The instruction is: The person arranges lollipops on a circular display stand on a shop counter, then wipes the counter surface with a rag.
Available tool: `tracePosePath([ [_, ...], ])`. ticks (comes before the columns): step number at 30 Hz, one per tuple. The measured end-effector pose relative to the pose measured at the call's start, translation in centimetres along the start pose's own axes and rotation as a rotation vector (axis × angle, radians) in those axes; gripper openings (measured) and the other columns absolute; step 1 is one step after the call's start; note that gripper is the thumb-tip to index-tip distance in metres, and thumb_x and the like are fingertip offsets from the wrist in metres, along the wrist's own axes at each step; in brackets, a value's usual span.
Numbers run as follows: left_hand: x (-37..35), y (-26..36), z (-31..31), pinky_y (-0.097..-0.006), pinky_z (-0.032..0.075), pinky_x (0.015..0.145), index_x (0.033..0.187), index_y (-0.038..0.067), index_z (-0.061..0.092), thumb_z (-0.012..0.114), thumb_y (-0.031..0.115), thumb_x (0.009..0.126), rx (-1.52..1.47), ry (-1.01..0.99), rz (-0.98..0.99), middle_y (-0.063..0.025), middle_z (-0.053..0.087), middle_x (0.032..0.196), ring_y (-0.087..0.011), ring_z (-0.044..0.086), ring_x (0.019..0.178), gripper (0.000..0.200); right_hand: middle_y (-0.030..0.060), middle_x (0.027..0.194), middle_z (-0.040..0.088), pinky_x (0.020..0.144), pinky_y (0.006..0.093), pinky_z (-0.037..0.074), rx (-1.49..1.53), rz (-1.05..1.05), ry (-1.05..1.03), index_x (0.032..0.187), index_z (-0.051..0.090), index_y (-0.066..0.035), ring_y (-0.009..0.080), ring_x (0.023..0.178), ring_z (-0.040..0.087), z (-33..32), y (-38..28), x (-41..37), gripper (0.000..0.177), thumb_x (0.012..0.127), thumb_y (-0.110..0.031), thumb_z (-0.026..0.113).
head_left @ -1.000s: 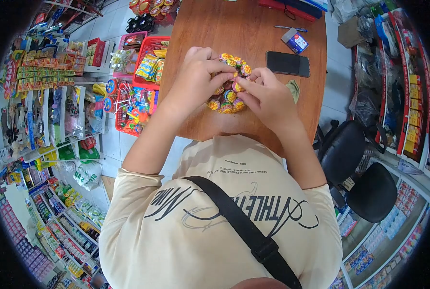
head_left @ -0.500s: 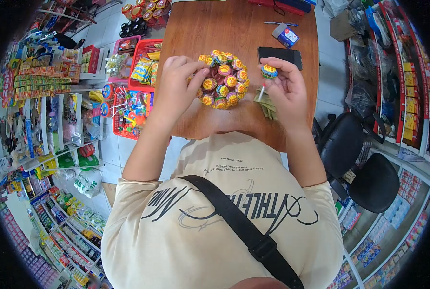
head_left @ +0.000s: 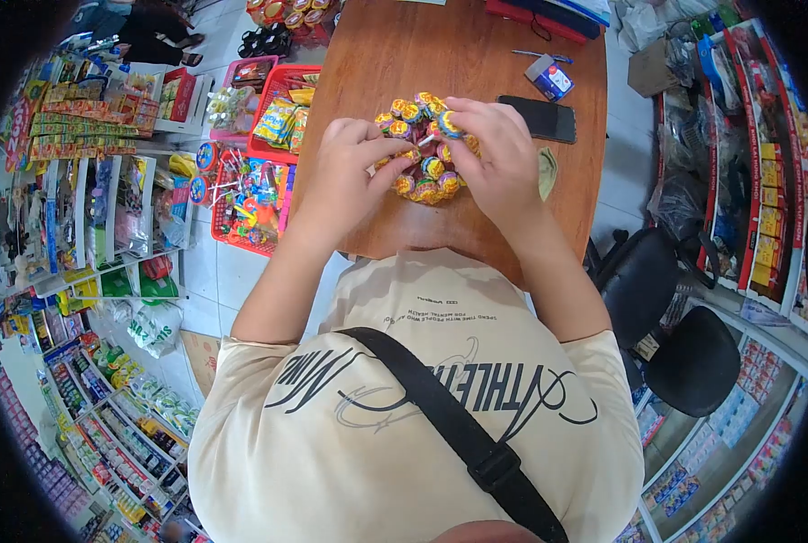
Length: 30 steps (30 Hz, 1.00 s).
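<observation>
A round cluster of wrapped lollipops (head_left: pixel 426 188) in yellow, purple and blue stands on the wooden table, partly covered by both hands. My left hand (head_left: pixel 354 167) is at its left side, thumb and fingertips closed on the edge of the cluster. Pinched in my right hand (head_left: pixel 496 156) is a single lollipop (head_left: pixel 449 125) with a blue and yellow wrapper. Its white stick (head_left: pixel 425 141) points left and down, over the middle of the cluster. Behind my right hand lies a pale green, folded item (head_left: pixel 547 172), mostly hidden.
On the wooden table (head_left: pixel 395 54) lie a black phone (head_left: pixel 540 119), a small blue and white box (head_left: pixel 549 78) and a pen (head_left: pixel 541 55). Red baskets of sweets (head_left: pixel 282 154) stand to the left. A black chair (head_left: pixel 644 276) is at the right, among stocked shelves.
My right hand has moved left with the lollipop, from beside the cluster to over it. The stick has swung to point left. My left hand has shifted slightly in toward the cluster.
</observation>
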State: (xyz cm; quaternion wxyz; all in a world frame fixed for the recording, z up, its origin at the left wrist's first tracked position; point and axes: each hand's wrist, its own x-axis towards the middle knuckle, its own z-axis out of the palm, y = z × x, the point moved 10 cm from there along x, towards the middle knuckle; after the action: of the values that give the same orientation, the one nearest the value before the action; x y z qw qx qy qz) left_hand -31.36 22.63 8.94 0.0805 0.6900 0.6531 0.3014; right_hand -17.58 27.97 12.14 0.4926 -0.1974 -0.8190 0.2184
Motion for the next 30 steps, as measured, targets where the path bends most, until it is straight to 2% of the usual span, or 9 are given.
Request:
tracePosePath([
  [7,-0.4,-0.5,-0.4,-0.0374,0.042,0.079,0.092,0.009,0.071,0.074,0.012,0.072,0.019,-0.008,-0.015,-0.0077,0.057,0.083,-0.0269,0.053,0.087,0.020,0.0089,0.110,0.063,0.080,0.0375,0.048,-0.064,-0.058,-0.091,0.096,0.062,-0.007,0.0277,0.089,0.058,1.3,-0.2,-0.6,0.029,0.068,-0.002,0.067],
  [10,0.1,0.4,-0.4,-0.0406,0.043,0.081,0.091,0.008,0.071,0.074,0.013,0.072,0.008,-0.007,0.027,-0.0101,0.059,0.086,-0.0298,0.054,0.089,0.020,0.0096,0.110,0.061,0.080,0.0390,0.048,-0.112,-0.056,-0.063,0.095,0.061,-0.008,0.0277,0.091,0.057,-0.1,-0.8,-0.7,0.024,0.072,-0.006,0.065],
  [15,0.7,0.4,0.2,-0.0381,0.041,0.079,0.093,0.002,0.067,0.072,0.008,0.074,-0.045,-0.049,0.026,-0.0109,0.056,0.082,-0.0282,0.052,0.086,0.021,0.0106,0.105,0.061,0.078,0.0412,0.048,-0.075,-0.076,0.026,0.094,0.060,-0.008,0.0286,0.092,0.058,0.1,-0.3,-1.3,0.023,0.073,-0.014,0.065],
  [17,1.1,0.9,0.2,-0.0376,0.040,0.079,0.093,0.001,0.065,0.069,0.006,0.076,-0.009,-0.105,0.030,-0.0117,0.055,0.082,-0.0285,0.052,0.086,0.018,0.0084,0.106,0.060,0.082,0.0424,0.044,-0.034,0.006,0.013,0.098,0.059,-0.012,0.0285,0.095,0.057,-0.3,-0.7,-1.6,0.026,0.073,-0.013,0.066],
  [19,1.1,1.3,-0.4,-0.0375,0.040,0.079,0.090,0.001,0.064,0.067,0.004,0.077,0.022,-0.046,0.110,-0.0127,0.054,0.082,-0.0293,0.051,0.085,0.014,0.0075,0.105,0.061,0.082,0.0421,0.044,-0.063,-0.007,0.029,0.098,0.059,-0.012,0.0277,0.096,0.057,0.0,-1.2,-1.8,0.026,0.073,-0.013,0.066],
  [21,1.1,1.3,-0.7,-0.0383,0.040,0.078,0.088,0.000,0.063,0.067,0.005,0.076,-0.007,-0.008,0.171,-0.0132,0.053,0.082,-0.0302,0.050,0.084,0.014,0.0068,0.105,0.061,0.082,0.0420,0.044,-0.092,-0.036,0.016,0.098,0.059,-0.012,0.0269,0.098,0.058,0.6,-1.6,-1.5,0.026,0.073,-0.013,0.066],
  [23,1.3,1.3,-0.6,-0.0394,0.039,0.077,0.086,0.000,0.061,0.069,0.006,0.074,-0.043,-0.066,0.103,-0.0135,0.052,0.081,-0.0307,0.049,0.083,0.015,0.0063,0.105,0.062,0.082,0.0421,0.044,-0.122,-0.058,-0.040,0.098,0.060,-0.012,0.0260,0.099,0.058,1.1,-2.1,-1.4,0.026,0.073,-0.013,0.066],
  [26,0.8,1.6,0.1,-0.0398,0.039,0.074,0.082,0.000,0.060,0.073,0.010,0.071,0.015,-0.094,0.229,-0.0138,0.052,0.080,-0.0309,0.049,0.082,0.019,0.0046,0.095,0.059,0.077,0.0402,0.043,-0.127,-0.124,0.012,0.094,0.059,-0.011,0.0244,0.090,0.057,0.5,-3.3,-1.2,0.021,0.074,-0.016,0.063],
  [30,0.1,1.2,0.2,-0.0401,0.039,0.075,0.083,0.000,0.062,0.075,0.011,0.070,0.016,-0.081,0.206,-0.0141,0.054,0.080,-0.0317,0.049,0.081,0.021,0.0044,0.094,0.059,0.075,0.0399,0.044,-0.056,-0.138,0.057,0.095,0.058,-0.010,0.0251,0.091,0.058,0.7,-2.9,-1.6,0.024,0.073,-0.015,0.066],
])
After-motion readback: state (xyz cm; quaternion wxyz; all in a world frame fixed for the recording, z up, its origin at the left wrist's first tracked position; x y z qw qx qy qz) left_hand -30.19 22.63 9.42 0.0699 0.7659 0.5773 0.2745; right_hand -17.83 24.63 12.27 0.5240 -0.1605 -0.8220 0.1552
